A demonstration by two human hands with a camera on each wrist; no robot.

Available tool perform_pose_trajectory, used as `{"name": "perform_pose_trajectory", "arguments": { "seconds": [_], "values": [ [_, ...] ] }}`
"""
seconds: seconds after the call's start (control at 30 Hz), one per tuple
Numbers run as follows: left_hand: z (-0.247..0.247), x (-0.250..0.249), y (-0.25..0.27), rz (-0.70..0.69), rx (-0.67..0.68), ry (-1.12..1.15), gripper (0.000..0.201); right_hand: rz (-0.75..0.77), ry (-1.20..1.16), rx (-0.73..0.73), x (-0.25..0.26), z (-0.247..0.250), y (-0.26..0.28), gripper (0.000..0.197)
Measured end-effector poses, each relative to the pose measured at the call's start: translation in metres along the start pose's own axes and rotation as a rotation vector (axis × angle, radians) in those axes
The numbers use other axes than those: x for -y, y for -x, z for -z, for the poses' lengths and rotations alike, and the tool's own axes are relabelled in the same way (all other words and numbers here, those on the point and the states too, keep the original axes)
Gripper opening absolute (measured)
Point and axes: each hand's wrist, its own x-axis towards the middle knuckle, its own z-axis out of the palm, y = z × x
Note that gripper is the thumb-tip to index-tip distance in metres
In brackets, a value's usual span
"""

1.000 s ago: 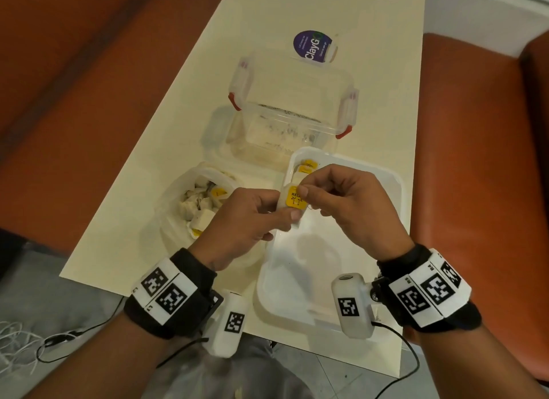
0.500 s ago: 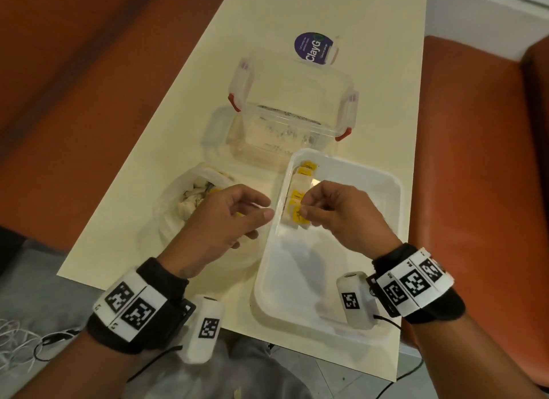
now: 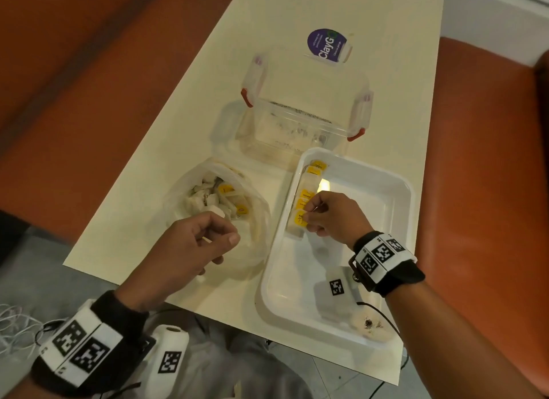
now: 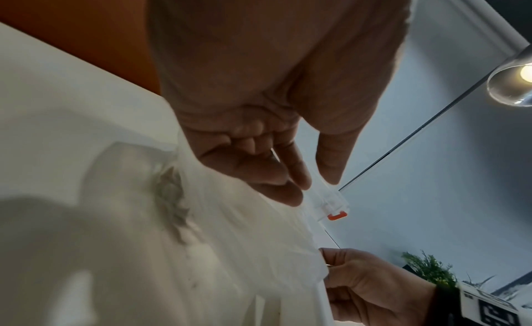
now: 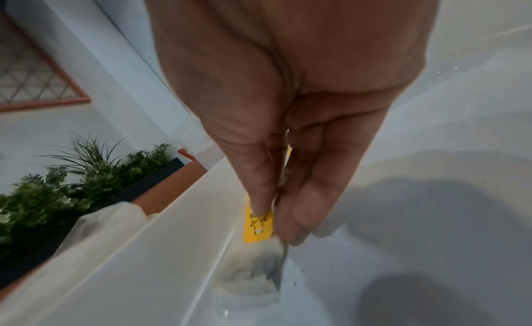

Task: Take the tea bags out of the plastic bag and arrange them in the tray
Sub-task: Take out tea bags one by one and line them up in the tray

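1. Since half a second ago the left hand (image 3: 190, 247) has drawn back toward the near side of the plastic bag (image 3: 255, 244), and the right hand (image 3: 332, 217) has sunk lower into the tray (image 3: 395, 208) with its tea bag (image 3: 298, 224).
2. The cream table (image 3: 297, 12) carries everything; orange seating flanks it.
3. The white tray lies at the near right, with a row of yellow-tagged tea bags (image 3: 309, 187) along its left wall.
4. A clear lidded container (image 3: 300, 125) stands just beyond the tray.
5. The plastic bag sits left of the tray, open, with more tea bags (image 3: 217, 196) inside.
6. The left hand hovers over the bag's near edge, fingers loosely curled and holding nothing.
7. The right hand pinches the nearest tea bag by its yellow tag (image 5: 258, 226), resting it on the tray floor against the left wall.
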Motion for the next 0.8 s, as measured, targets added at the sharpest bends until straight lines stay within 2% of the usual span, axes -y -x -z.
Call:
{"name": "perform_pose_trajectory", "arguments": {
  "seconds": [0.17,0.4,0.5,0.57,0.67,0.73,0.8],
  "values": [
    [0.0,-0.002,0.004,-0.011,0.026,-0.012,0.003,0.001,-0.028,-0.049,0.0,-0.002,-0.003,0.015],
    [0.009,-0.006,0.003,-0.039,-0.006,-0.043,0.002,0.01,-0.024,-0.089,0.002,-0.001,-0.001,0.016],
    [0.016,-0.007,0.0,-0.085,-0.025,-0.117,0.007,-0.006,-0.025,-0.091,0.002,0.0,0.001,0.018],
    [0.019,-0.007,-0.001,-0.156,-0.067,-0.296,0.015,-0.006,-0.008,-0.092,0.002,0.001,0.004,0.021],
    [0.021,-0.006,-0.002,-0.285,-0.111,-0.777,0.025,0.081,0.106,-0.164,0.012,0.004,0.016,0.021],
    [0.018,0.002,-0.003,-0.352,-0.047,-0.985,0.033,0.196,0.208,-0.184,0.025,0.004,0.034,0.017],
    [0.018,0.01,-0.003,-0.415,0.037,-1.069,0.032,0.327,0.321,-0.106,0.041,-0.001,0.059,0.017]
  ]
}}
